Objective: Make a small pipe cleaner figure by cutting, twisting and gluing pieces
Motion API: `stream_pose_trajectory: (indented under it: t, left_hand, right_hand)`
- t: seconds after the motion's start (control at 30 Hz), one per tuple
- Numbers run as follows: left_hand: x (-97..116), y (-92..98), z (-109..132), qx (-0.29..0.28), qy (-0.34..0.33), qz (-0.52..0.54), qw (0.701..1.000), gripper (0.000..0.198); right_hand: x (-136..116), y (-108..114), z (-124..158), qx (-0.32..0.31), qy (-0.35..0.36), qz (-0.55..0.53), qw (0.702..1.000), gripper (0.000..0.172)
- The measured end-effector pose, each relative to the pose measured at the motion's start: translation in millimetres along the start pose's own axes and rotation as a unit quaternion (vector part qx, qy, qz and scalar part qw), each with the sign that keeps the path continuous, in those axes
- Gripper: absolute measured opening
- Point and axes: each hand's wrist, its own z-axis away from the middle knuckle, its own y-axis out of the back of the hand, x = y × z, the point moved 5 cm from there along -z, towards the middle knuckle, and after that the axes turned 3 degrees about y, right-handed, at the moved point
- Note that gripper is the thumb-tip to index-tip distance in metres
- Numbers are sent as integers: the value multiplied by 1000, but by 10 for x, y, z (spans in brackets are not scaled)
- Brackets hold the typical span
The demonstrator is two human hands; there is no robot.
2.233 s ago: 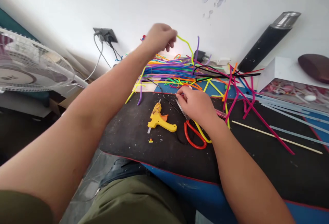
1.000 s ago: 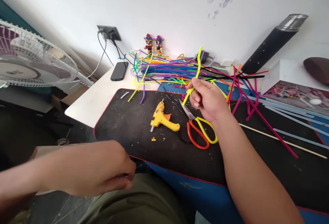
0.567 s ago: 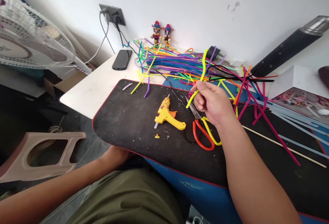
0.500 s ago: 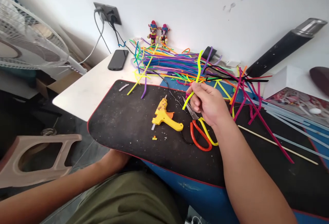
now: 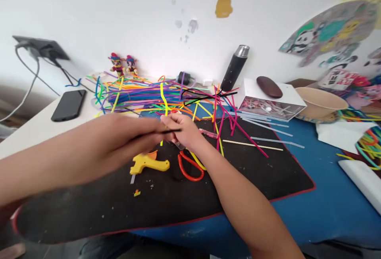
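My right hand (image 5: 183,129) is closed on a yellow pipe cleaner (image 5: 162,96) that stands up out of the fist. My left hand (image 5: 135,136), smeared by motion, has come up beside it and pinches a thin black stick (image 5: 169,131) whose tip reaches the right hand's fingers. Both hands hover over a black mat (image 5: 253,171), just above a yellow glue gun (image 5: 147,165) and red-and-yellow scissors (image 5: 190,164). A heap of coloured pipe cleaners (image 5: 139,92) lies behind them.
A phone (image 5: 68,105) lies at the left. Two small figures (image 5: 122,64) stand by the wall, with a black flask (image 5: 235,68). A white box (image 5: 268,98), a paper bowl (image 5: 320,102), clear glue sticks (image 5: 268,123) and a wooden skewer (image 5: 253,145) sit right.
My left hand rose from below the table edge to meet the right hand, now holding a thin black stick. The view swung right, showing more of the table's right side.
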Motion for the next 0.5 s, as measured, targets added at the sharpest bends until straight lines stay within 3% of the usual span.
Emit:
stream_pose_trajectory:
  t: [0.13, 0.23, 0.3, 0.4, 0.47, 0.5]
  left_hand:
    - [258, 408, -1056, 71, -71, -10, 995, 64]
    - [425, 629, -1493, 114, -100, -6, 988, 59]
    - [458, 740, -1477, 143, -109, -3, 984, 51]
    - [346, 930, -1081, 234, -98, -7, 967, 38]
    - [147, 1056, -720, 323, -50, -21, 945, 31]
    - [-10, 1100, -548, 364, 12, -10, 931, 31]
  right_hand:
    - [6, 40, 3, 22, -5, 75, 997, 43]
    - [1, 63, 4, 27, -11, 54, 998, 44]
    - [-21, 86, 3, 37, -12, 55, 998, 44]
    - [-108, 101, 5, 37, 13, 9, 999, 44]
    - [-187, 81, 9, 7, 42, -68, 997, 36]
    - [-212, 83, 13, 5, 46, -86, 995, 33]
